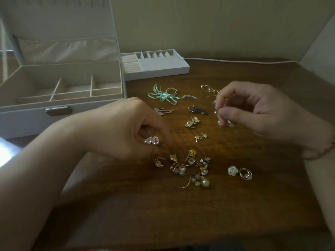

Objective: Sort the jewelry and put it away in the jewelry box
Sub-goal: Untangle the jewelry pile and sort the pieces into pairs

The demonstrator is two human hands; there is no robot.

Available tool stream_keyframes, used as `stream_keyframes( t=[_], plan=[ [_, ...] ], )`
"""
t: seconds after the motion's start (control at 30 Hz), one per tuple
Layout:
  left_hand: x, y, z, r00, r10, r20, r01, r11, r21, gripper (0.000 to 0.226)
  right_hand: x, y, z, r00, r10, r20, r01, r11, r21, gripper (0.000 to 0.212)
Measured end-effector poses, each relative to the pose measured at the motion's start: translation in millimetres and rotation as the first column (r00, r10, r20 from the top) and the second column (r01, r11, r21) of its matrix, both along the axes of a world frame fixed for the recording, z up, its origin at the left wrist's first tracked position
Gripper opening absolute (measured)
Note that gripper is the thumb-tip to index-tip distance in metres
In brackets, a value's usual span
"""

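1. The wooden table [235, 205] carries everything.
2. One white jewelry box [59, 98] stands open at far left, with its lid up.
3. One removable tray [155, 67] lies just right of the box.
4. Left hand [126, 129]: its grip pinches two clear crystal earrings [152, 140].
5. Right hand [257, 111]: its grip is narrow on a small dangling earring [222, 122].
6. One mint ribbon bow [165, 95] lies between tray and hands.
7. A tangled earring pile [192, 167] lies nearest.
8. Two pieces, a white flower earring [232, 170] and a gold hoop [245, 174], lie right of the pile.
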State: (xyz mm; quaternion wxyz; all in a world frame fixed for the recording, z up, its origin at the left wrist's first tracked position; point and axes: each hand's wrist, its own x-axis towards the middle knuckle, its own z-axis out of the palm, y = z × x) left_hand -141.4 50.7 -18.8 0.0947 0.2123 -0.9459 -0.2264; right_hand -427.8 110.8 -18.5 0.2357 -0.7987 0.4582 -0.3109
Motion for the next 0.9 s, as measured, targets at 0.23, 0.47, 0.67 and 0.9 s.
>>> stream_keyframes(
  t=[0.23,0.47,0.67,0.9],
  plan=[
    [2,-1,0,0.998,0.064,-0.011,-0.064,0.998,-0.013,0.022,20,19,11,0.988,0.124,-0.087,-0.117,0.989,0.088,0.009],
    [-2,1,-1,0.999,0.049,0.003,-0.049,0.994,-0.096,0.023,57,84,-35,0.937,-0.146,-0.316,0.011,0.920,-0.392,0.014],
    [-6,0,-5,1.000,0.020,-0.004,-0.021,0.991,-0.131,0.023,59,91,-52,0.902,-0.224,-0.369,0.032,0.887,-0.460,0.013],
    [-14,5,-16,0.999,-0.011,-0.031,0.006,0.987,-0.163,0.027,52,90,-51,0.921,-0.106,-0.374,-0.018,0.949,-0.314,0.016]
  ],
)
